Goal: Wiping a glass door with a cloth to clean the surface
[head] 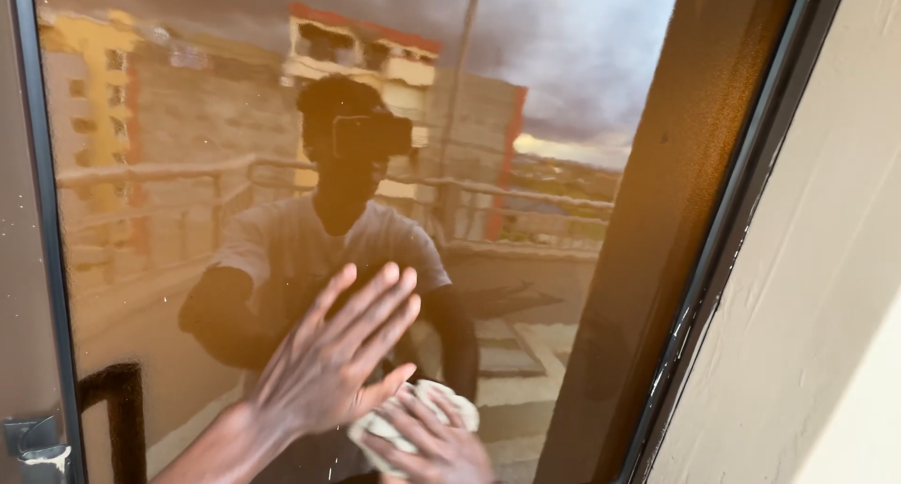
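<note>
Head view | I read the left hand [328, 362] flat on the glass pane [554, 99], fingers [371, 301] apart | right hand [436, 446], fingers clamped on a pale cloth [413, 414] near the pane's bottom edge | cloth: soft, light, crushable—best gripped bunched; glass: stiff, smooth, fragile.

The window pane [310, 165], filling the left and centre of the frame, is glossy glass, mirror-like with faint smears and specks. The cloth [413, 418] at the lower centre looks soft, crumpled, matt and pale. The frame [741, 212] running down the right is dark, smooth metal with chipped paint. The wall [826, 287] at far right is matt, slightly rough painted plaster.
</note>
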